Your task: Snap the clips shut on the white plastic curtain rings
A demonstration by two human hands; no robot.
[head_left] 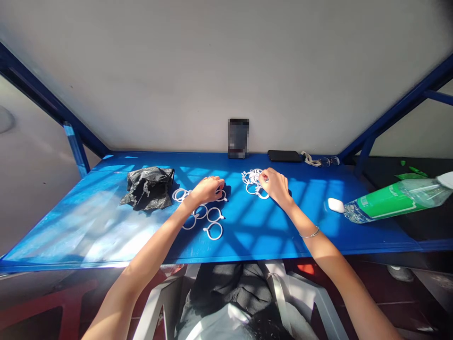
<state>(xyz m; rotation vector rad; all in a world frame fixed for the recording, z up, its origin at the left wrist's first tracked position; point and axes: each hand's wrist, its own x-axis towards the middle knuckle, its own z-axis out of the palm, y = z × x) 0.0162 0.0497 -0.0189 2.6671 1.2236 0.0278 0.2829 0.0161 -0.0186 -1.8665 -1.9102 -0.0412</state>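
Several white curtain rings with small eyelets lie in a loose group on the left, among them a curtain ring (214,237) closest to the table's front edge. Over the upper part of this group, my left hand (208,189) has its fingers curled in on a ring that shows beneath the fingertips. A tighter pile of white rings (252,177) lies to the right of it. At that pile's right side my right hand (278,185) pinches a ring, its thumb and finger together; the fingers partly hide it.
A crumpled black plastic bag (148,189) sits left on the blue table (141,245). At the back are an upright pixelated device (239,138), a black phone (284,156) and glasses (327,161). Right are a white case (336,205) and a tilted green-labelled bottle (392,199).
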